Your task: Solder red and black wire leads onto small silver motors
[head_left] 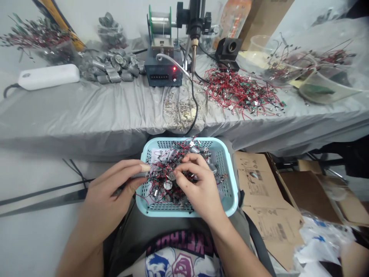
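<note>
A light blue plastic basket [230, 184] rests on my lap, filled with small round motors and tangled red and black wires [164, 169]. My left hand [112, 192] is at the basket's left rim, fingers pinched round a thin grey tool that points into the wires. My right hand [198, 184] lies inside the basket with its fingers curled, pinching into the wire tangle near a small silver motor [168, 184].
A grey-covered table [100, 111] carries a soldering station [163, 69] with a solder spool, a heap of red wired parts [239, 92], silver motors [115, 65], a white case [49, 76] and plastic tubs [323, 82]. Flattened cardboard boxes [268, 196] lie at the right.
</note>
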A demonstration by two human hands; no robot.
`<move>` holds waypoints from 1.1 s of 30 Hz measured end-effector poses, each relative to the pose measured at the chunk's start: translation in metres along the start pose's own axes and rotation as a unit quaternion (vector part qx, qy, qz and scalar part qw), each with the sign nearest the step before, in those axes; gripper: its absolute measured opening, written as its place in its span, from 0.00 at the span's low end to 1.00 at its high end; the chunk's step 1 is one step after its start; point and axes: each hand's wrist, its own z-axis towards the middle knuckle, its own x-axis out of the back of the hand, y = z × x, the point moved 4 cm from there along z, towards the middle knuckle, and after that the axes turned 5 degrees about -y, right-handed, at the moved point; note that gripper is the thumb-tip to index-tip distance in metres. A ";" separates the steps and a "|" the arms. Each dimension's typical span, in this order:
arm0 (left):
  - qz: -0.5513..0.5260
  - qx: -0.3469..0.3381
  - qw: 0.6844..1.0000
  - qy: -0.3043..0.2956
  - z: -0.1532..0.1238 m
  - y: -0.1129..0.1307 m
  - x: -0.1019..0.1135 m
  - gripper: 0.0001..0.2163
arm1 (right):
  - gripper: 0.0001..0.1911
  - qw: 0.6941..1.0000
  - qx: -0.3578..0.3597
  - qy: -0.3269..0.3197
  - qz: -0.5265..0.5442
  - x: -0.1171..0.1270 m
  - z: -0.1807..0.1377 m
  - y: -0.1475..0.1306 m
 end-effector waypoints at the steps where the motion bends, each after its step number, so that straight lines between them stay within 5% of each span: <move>1: 0.003 -0.002 1.000 -0.005 0.000 0.000 0.000 0.08 | 0.06 1.000 0.001 0.000 0.000 0.000 0.000 -0.001; 19: 0.040 -0.036 0.998 -0.045 -0.002 -0.001 -0.003 0.10 | 0.06 0.987 0.109 0.017 -0.112 -0.001 -0.005 -0.014; 33: 0.102 -0.075 0.982 -0.141 -0.009 -0.006 -0.026 0.31 | 0.05 0.979 0.146 -0.017 -0.142 -0.003 -0.003 -0.014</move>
